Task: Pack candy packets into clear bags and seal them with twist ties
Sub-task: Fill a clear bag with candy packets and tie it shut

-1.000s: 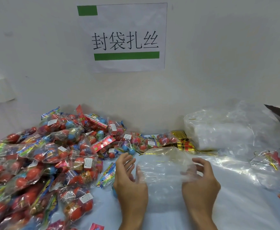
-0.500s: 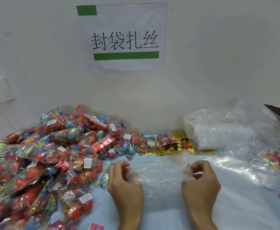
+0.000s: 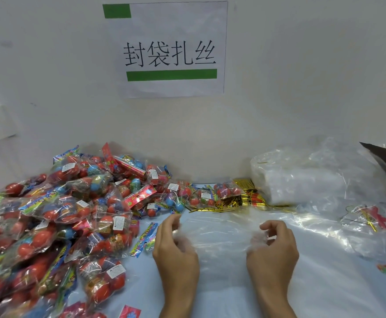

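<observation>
An empty clear bag [image 3: 217, 235] is stretched flat between my two hands just above the pale blue table. My left hand [image 3: 176, 251] pinches its left edge and my right hand [image 3: 273, 249] pinches its right edge, fingers curled. A big heap of candy packets [image 3: 73, 214] with red and blue balls fills the left of the table, touching nothing I hold. Gold twist ties [image 3: 240, 200] lie in a bundle at the back, beyond the bag.
A thick stack of clear bags [image 3: 297, 180] in plastic wrap sits at the back right against the wall. More loose clear plastic and a filled, tied bag [image 3: 368, 219] lie at the right. A paper sign [image 3: 171, 49] hangs on the wall.
The hands went from spread flat around the bag to pinching its side edges and pulling them apart. The bag now lies lower and flatter.
</observation>
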A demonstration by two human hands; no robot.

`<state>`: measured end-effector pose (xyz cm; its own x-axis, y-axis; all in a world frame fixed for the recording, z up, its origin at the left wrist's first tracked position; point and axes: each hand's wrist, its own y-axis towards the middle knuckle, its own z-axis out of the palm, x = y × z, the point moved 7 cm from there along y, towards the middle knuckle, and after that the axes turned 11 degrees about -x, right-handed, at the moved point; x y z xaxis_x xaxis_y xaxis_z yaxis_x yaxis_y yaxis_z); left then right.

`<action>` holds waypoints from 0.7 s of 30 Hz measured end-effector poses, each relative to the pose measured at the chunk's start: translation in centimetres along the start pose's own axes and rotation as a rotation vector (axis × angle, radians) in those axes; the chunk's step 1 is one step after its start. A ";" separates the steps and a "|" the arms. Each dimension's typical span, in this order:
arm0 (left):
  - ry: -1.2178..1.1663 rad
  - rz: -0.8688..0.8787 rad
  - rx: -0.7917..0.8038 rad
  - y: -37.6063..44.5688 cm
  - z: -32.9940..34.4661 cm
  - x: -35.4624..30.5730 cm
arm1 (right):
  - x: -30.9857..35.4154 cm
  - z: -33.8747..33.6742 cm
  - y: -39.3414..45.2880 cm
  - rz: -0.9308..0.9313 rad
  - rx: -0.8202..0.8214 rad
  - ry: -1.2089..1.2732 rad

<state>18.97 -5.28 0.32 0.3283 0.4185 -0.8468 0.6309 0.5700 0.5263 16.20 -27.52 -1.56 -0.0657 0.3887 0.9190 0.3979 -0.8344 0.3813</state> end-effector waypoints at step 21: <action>-0.016 0.244 -0.203 0.7 -2.4 -1.5 | 3.0 1.6 -2.3 -0.210 0.140 0.164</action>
<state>17.22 -3.86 2.12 0.4651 0.5500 -0.6936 0.3791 0.5843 0.7175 16.53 -23.82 0.21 -0.3026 0.4688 0.8298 0.4818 -0.6760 0.5576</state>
